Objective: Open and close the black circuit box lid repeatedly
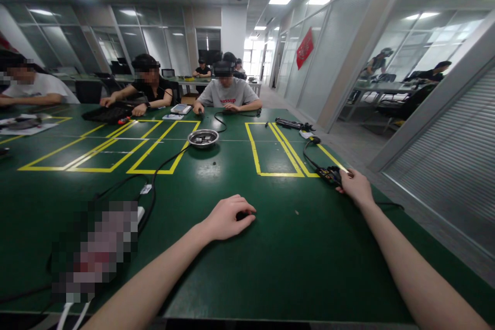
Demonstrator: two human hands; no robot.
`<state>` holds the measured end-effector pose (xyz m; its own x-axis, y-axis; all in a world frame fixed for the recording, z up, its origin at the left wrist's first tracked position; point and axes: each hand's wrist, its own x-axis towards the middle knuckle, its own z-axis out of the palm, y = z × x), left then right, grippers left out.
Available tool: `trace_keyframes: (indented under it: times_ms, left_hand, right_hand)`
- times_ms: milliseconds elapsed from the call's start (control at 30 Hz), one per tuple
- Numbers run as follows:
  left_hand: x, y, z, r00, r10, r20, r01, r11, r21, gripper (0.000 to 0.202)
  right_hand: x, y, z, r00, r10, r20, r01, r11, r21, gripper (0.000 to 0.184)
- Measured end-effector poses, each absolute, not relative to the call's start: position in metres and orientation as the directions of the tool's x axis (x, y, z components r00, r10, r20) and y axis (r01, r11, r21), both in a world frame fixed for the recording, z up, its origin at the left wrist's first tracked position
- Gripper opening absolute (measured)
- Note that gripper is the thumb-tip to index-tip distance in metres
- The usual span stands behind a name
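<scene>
My left hand [232, 217] rests on the green table [216, 278], fingers loosely curved and thumb apart, with only a dark gap between them. Farther right, near the table's right edge, my right hand [355, 185] is closed on the near end of a black device [329, 175] with small yellowish details. Its exact kind cannot be made out, and my fingers hide part of it. From the device's far side a black cable [306, 153] runs to a dark plug-like end [315, 140]. Another dark cable [389, 204] lies beside my right wrist.
Yellow tape marks [253, 149] outline areas on the table. A metal bowl [203, 138] holds small shiny parts. A folded black tripod-like item [294, 124] lies at the far right. Cables [154, 185] cross the left side near a blurred object [102, 247]. Several people sit opposite.
</scene>
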<state>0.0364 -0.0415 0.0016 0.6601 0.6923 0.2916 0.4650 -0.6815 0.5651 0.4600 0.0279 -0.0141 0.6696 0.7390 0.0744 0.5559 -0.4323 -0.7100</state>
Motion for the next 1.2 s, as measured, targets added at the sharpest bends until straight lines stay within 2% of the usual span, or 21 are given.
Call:
trace_keyframes:
  times_ms: [67, 167, 267, 567, 667, 767, 867, 1000, 1100, 1200]
  left_hand:
    - [0.036, -0.041, 0.001, 0.662, 0.691, 0.29, 0.467, -0.683, 0.562, 0.017]
    - [0.036, -0.039, 0.0, 0.664, 0.686, 0.297, 0.459, -0.688, 0.562, 0.017]
    - [0.036, -0.04, 0.001, 0.67, 0.679, 0.301, 0.451, -0.694, 0.561, 0.016]
    - [0.036, -0.04, -0.001, 0.672, 0.674, 0.305, 0.452, -0.701, 0.552, 0.016]
    - [0.036, -0.04, 0.0, 0.672, 0.675, 0.305, 0.446, -0.698, 0.56, 0.016]
    - [0.036, -0.04, 0.001, 0.676, 0.671, 0.305, 0.439, -0.699, 0.564, 0.016]
    - [0.036, -0.04, 0.001, 0.675, 0.672, 0.304, 0.443, -0.699, 0.562, 0.015]
    - [0.035, -0.041, 0.001, 0.673, 0.676, 0.301, 0.451, -0.697, 0.557, 0.015]
    - [0.035, -0.041, 0.001, 0.677, 0.671, 0.302, 0.449, -0.702, 0.553, 0.015]
    - [0.036, -0.04, 0.0, 0.681, 0.664, 0.307, 0.442, -0.708, 0.551, 0.015]
  right_hand:
    - [0.461, 0.027, -0.017, 0.646, 0.733, 0.211, 0.648, -0.382, -0.659, 0.057]
    - [0.463, 0.026, -0.021, 0.497, 0.77, 0.401, 0.827, -0.279, -0.487, 0.047]
    - [0.466, 0.026, -0.022, 0.404, 0.826, 0.393, 0.879, -0.232, -0.415, 0.044]
    - [0.468, 0.03, -0.019, 0.403, 0.851, 0.337, 0.887, -0.272, -0.374, 0.054]
    - [0.469, 0.029, -0.017, 0.359, 0.871, 0.335, 0.906, -0.239, -0.351, 0.052]
    - [0.471, 0.028, -0.016, 0.326, 0.891, 0.315, 0.898, -0.188, -0.398, 0.052]
    - [0.472, 0.025, -0.016, 0.367, 0.889, 0.275, 0.825, -0.174, -0.538, 0.061]
    - [0.475, 0.022, -0.014, 0.464, 0.818, 0.34, 0.723, -0.127, -0.679, 0.071]
    - [0.48, 0.024, -0.016, 0.509, 0.753, 0.418, 0.727, -0.115, -0.677, 0.068]
    - [0.483, 0.028, -0.022, 0.498, 0.727, 0.473, 0.807, -0.188, -0.56, 0.061]
